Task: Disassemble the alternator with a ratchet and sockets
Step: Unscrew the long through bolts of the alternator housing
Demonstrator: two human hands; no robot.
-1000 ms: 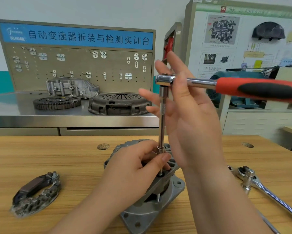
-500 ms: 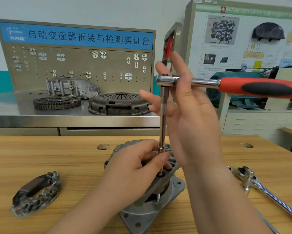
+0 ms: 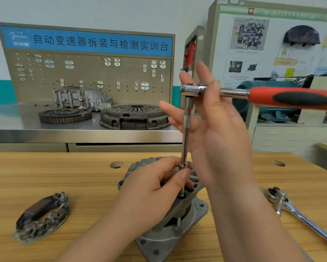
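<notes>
A wooden tabletop (image 3: 68, 178) holds the alternator (image 3: 168, 231), which stands in the middle of it. Left of the alternator lies a dark curved part (image 3: 41, 218). Right of the alternator lies a shiny spare ratchet (image 3: 299, 214). Behind the alternator, on a steel tabletop (image 3: 17, 121), sit a clutch cover (image 3: 134, 116) and a toothed ring (image 3: 64, 115), under a board with hooks (image 3: 83, 76).

A thin long bar (image 3: 186, 137) stands straight up from the alternator's top. On the bar's top end sits the ratchet (image 3: 283, 98), and its red handle sticks out to the right. The left hand (image 3: 151, 197) covers much of the alternator's top. Its fingers are curled and pinch the bar's low end. The right hand (image 3: 215, 133) is up above the alternator, at the ratchet's head. Its fingers are straight and spread apart, and one lies across the ratchet's neck.
</notes>
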